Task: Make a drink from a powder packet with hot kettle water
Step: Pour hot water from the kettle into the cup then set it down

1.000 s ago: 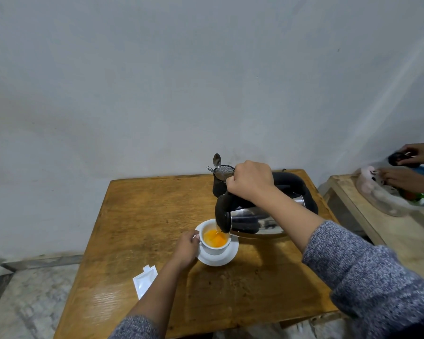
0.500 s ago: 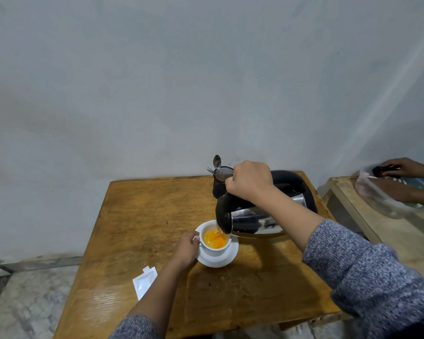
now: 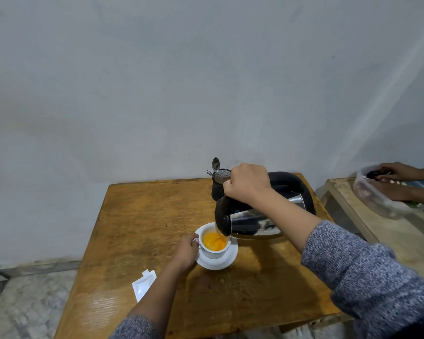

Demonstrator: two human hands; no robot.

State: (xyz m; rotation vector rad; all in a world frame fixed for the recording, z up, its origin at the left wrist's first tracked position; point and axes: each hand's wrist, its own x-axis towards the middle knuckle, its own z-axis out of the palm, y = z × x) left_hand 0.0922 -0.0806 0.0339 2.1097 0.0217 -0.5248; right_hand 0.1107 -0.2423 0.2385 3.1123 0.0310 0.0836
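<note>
A white cup with orange liquid stands on a white saucer near the middle of the wooden table. My left hand holds the cup by its handle. My right hand grips the black handle of a steel kettle, tilted with its spout over the cup; a thin stream of water falls into the liquid. The torn white powder packet lies flat at the front left, partly behind my left forearm.
A black holder with a spoon, fork and strainer stands at the table's back edge behind the kettle. To the right, another person's hands handle a clear plastic container on a second, lighter table. Stone floor lies to the left.
The kettle stays tilted over the cup and the orange liquid has risen slightly. The other person's hands have shifted around the clear container at the right.
</note>
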